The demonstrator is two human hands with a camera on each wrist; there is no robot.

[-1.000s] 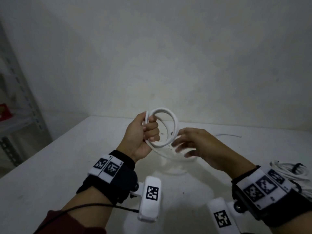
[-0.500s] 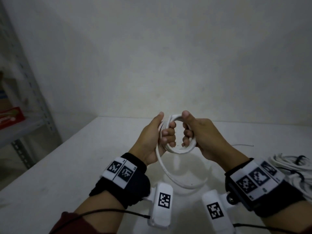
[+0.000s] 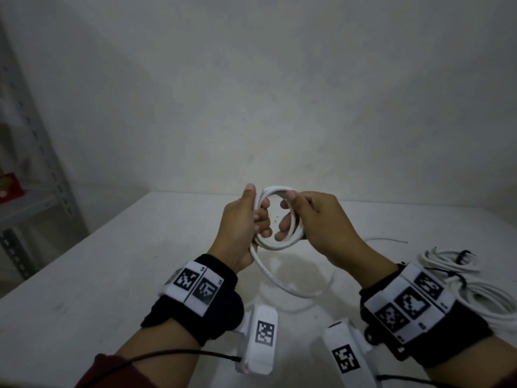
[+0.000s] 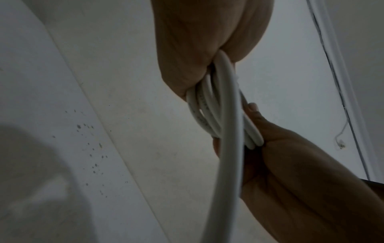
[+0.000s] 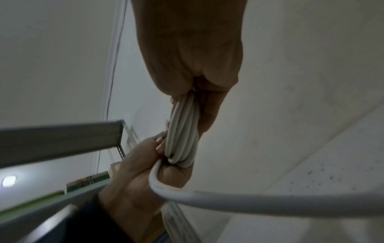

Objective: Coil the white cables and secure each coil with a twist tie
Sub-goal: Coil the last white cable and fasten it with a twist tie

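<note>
A white cable coil (image 3: 275,245) is held upright above the white table (image 3: 112,261), between both hands. My left hand (image 3: 246,219) grips its left side, fingers curled through the loop. On the right side, my right hand (image 3: 305,217) grips it with the thumb on top. A loose tail (image 3: 282,284) of the same cable hangs below in a curve. In the left wrist view several strands of the coil (image 4: 209,115) run from my left palm to my right hand (image 4: 280,164). In the right wrist view the bundled coil (image 5: 182,131) sits between both fists. A thin wire tie (image 3: 387,240) lies on the table beyond my right hand.
More white cable (image 3: 475,287), bound with dark ties, lies piled at the table's right edge by my right wrist. A metal shelf rack (image 3: 36,175) stands to the left, with a red box (image 3: 9,186) on it. A plain wall rises behind the table.
My right hand has come up from under the coil to grip its right side. The hanging tail has shortened as cable was drawn into the coil. Both hands stay close together.
</note>
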